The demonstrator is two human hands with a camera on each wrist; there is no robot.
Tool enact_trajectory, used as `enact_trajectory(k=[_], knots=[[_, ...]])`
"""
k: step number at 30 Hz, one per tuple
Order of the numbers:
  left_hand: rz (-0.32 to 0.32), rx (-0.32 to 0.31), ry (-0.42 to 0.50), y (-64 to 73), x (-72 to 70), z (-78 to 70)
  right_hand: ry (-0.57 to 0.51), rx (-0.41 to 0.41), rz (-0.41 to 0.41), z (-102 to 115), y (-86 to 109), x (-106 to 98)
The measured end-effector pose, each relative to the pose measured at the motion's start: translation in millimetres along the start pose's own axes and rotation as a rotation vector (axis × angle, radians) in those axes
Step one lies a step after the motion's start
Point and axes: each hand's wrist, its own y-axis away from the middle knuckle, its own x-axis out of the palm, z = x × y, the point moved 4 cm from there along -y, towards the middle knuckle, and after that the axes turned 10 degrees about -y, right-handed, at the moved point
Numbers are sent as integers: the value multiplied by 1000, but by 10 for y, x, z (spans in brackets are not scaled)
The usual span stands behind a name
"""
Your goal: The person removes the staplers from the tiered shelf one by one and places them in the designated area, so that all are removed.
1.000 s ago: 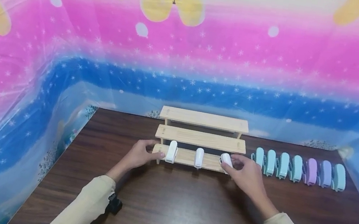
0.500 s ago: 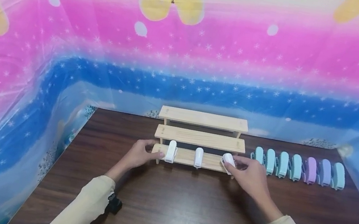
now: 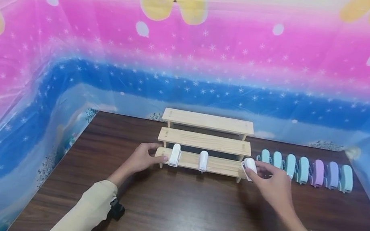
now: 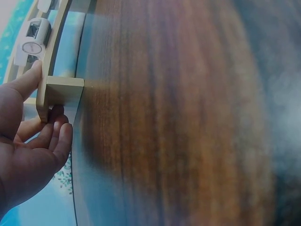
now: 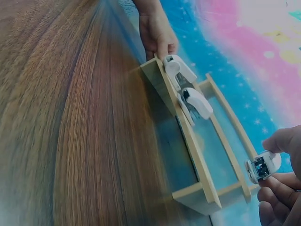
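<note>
A three-step wooden stand (image 3: 204,141) stands at the back of the dark table. My left hand (image 3: 143,160) grips the left end of its lowest step, thumb on top and fingers underneath, as the left wrist view shows. Two small white staplers rest on that step: one (image 3: 175,155) beside my left thumb, the other (image 3: 202,161) near the middle. My right hand (image 3: 273,187) pinches a third white stapler (image 5: 264,166) between thumb and fingers, just off the step's right end. Its underside with a metal mechanism shows in the right wrist view.
Right of the stand, a row of several similar staplers, teal, a pink-purple one (image 3: 317,173) and a lavender one (image 3: 332,175), lies on the table (image 3: 186,218). Behind hangs a patterned pink and blue cloth (image 3: 217,55). My right hand partly covers the row's left end.
My right hand has lifted the third white stapler off the right end of the lowest step and carried it to the right. My left hand keeps its grip on the stand.
</note>
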Motion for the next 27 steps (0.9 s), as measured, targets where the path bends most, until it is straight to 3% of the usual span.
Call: enact_trajectory(k=[17,27], knots=[[-2,-1,5,-2,9,-11,55,44,-68,-298,137,-381],[6,-4,7,4,9,0,85,76,-94,-509,246,-481]])
